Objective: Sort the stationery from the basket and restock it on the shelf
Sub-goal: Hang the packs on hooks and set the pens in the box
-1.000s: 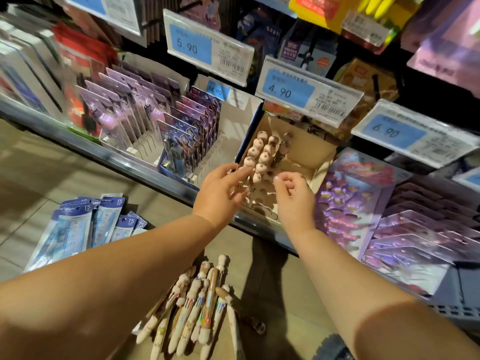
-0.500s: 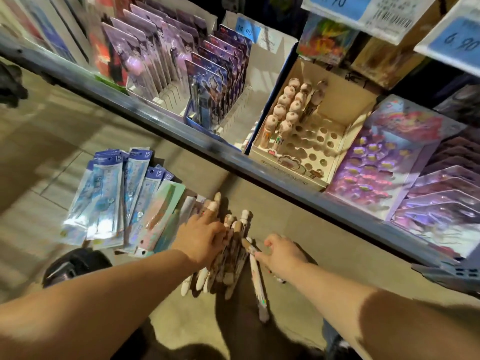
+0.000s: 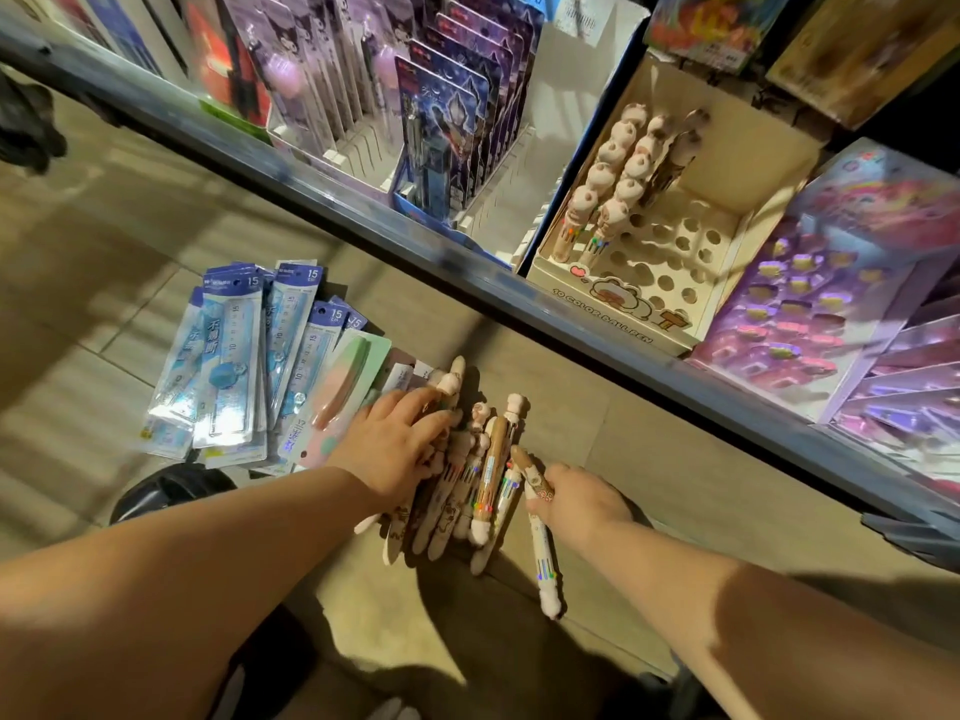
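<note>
"Several pens (image 3: 488,475) lie heaped on the floor (image 3: 649,459); which step?"
"Picking up: left grip (image 3: 400,444) rests released on them, right grip (image 3: 582,501) pinches one. Next, probably slot it into the shelf (image 3: 337,210) box (image 3: 623,309)"

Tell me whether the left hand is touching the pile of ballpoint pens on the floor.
Touching. The head view shows the left hand lying flat on the pile of ballpoint pens, covering several barrels.
</note>
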A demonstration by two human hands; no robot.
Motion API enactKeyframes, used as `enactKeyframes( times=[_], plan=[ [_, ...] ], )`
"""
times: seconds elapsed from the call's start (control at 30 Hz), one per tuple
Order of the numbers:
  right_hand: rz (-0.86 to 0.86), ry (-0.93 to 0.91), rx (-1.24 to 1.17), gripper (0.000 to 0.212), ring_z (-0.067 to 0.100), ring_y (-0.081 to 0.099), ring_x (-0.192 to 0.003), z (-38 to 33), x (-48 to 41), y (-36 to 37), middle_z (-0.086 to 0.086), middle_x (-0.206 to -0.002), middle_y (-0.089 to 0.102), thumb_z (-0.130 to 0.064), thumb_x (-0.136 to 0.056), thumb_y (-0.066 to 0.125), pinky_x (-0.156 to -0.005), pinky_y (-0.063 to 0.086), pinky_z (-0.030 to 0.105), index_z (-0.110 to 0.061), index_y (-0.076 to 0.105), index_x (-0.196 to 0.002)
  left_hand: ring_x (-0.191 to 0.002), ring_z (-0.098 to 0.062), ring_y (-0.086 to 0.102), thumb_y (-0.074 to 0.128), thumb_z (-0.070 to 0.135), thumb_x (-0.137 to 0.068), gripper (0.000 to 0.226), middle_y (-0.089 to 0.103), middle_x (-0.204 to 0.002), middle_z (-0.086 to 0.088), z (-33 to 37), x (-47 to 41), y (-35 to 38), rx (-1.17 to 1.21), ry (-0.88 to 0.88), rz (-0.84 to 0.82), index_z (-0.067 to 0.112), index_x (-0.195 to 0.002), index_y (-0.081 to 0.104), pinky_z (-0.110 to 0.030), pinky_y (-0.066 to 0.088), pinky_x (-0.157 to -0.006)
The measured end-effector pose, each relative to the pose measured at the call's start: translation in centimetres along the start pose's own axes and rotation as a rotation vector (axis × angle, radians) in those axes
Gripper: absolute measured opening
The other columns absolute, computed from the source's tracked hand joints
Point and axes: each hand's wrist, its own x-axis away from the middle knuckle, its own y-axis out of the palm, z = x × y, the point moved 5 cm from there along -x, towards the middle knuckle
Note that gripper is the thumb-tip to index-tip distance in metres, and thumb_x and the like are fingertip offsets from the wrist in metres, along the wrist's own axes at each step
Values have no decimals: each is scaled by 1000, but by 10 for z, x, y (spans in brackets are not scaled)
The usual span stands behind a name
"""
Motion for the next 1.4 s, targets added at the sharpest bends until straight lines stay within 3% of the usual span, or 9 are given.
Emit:
enactKeyframes(
  times=[0.27,0.4,0.53,0.7,0.83,0.97,1.13,1.3,1.4],
  plan=[
    [15,-59,25,38,24,61,-102,19,13,-21,0,-109,66,-52,-97,42,-81,50,33,-33,48,-129,-145,-24,13,60,37,-93,73,9,-161,0,0,-2,0,-7,-28,-67,34,-153,19,-39,25,-115],
    [-32,-34,-161,41,18,63,-102,23,15,-17,-6,-104,69,-40,-98,46,-90,52,38,-37,42,-139,-144,-24,15,59,35,-94,73,9,-160,-1,3,1,-3,1,-39,-66,33,-154,17,-38,26,-114],
    [-31,21,-424,35,17,64,-92,24,20,-13,-7,-93,70,-30,-94,45,-89,53,38,-45,56,-125,-144,-23,17,58,36,-95,73,8,-160,0,4,4,-2,6,-45,-60,35,-154,15,-36,26,-114],
    [34,43,-337,39,22,63,-93,16,30,-5,1,-95,69,-58,-95,37,-84,52,34,-36,66,-107,-144,-23,18,60,35,-94,75,8,-161,0,3,6,2,31,-76,-54,36,-154,15,-35,26,-114],
    [24,135,-258,35,18,60,-82,12,31,15,-6,-87,66,-60,-90,46,-63,43,26,-31,63,-97,-142,-25,22,65,34,-90,80,9,-160,-2,0,9,10,32,-91,-56,36,-154,16,-36,30,-112],
    [-7,212,-273,14,23,59,-88,12,31,30,2,-103,63,-43,-93,53,-67,38,25,-31,48,-93,-141,-27,25,68,27,-89,83,13,-159,-4,-2,13,12,85,-93,-31,37,-153,17,-38,35,-111],
    [-7,180,-345,27,26,60,-91,0,24,35,6,-105,60,-48,-92,56,-67,37,27,-27,40,-98,-137,-26,31,65,20,-90,86,22,-154,-5,-6,19,16,177,-146,-7,34,-155,10,-35,36,-109],
    [6,210,-517,42,20,52,-77,-19,19,30,2,-97,56,-54,-84,65,-50,30,25,-24,38,-98,-134,-25,37,62,24,-91,82,31,-149,-6,-12,20,18,249,-235,-9,26,-155,11,-34,35,-109],
    [32,259,-613,49,21,51,-85,-30,15,27,1,-104,52,-52,-82,69,-62,35,26,-24,35,-103,-133,-24,38,60,28,-93,79,30,-149,-6,-12,19,18,258,-261,-12,23,-155,12,-33,35,-108]
  ],
)
